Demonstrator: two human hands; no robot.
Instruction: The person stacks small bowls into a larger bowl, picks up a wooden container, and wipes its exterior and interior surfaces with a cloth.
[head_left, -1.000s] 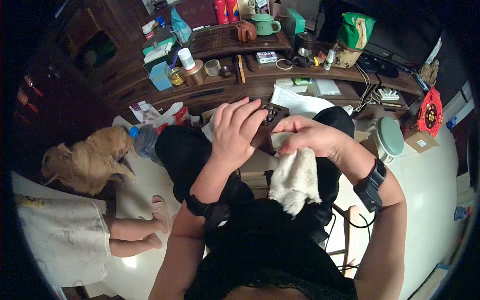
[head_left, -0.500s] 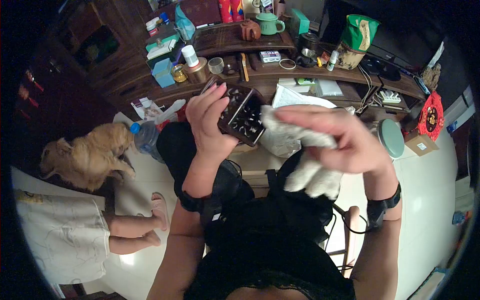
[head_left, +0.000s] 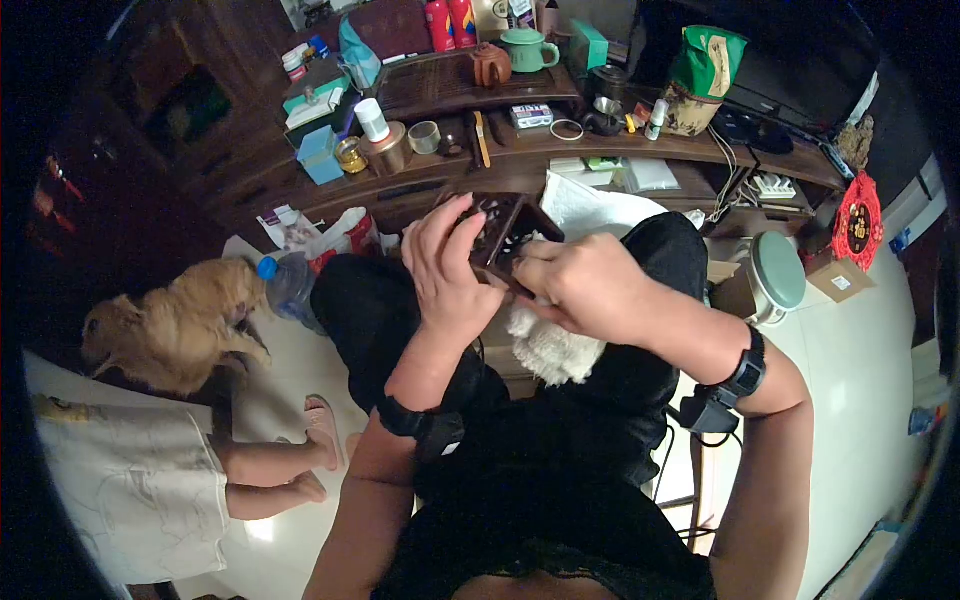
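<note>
A dark brown openwork wooden box (head_left: 510,213) is tilted above my lap. My left hand (head_left: 446,265) grips its left side, with the fingers over the patterned face. My right hand (head_left: 592,288) is closed on a white fluffy cloth (head_left: 555,350), which hangs below the fingers. The right fingertips reach into the box's open side at its lower right, so the part of the cloth there is hidden.
Ahead is a dark wooden desk (head_left: 400,185) with a green teapot (head_left: 528,50), jars and a green bag (head_left: 708,62). On the left are a bottle (head_left: 290,285), a lying dog (head_left: 180,325) and another person's legs (head_left: 270,465). A lidded bin (head_left: 778,272) stands right.
My right hand has moved left, from beside the box to its open side, carrying the cloth. The box and my left hand have shifted slightly right and down.
</note>
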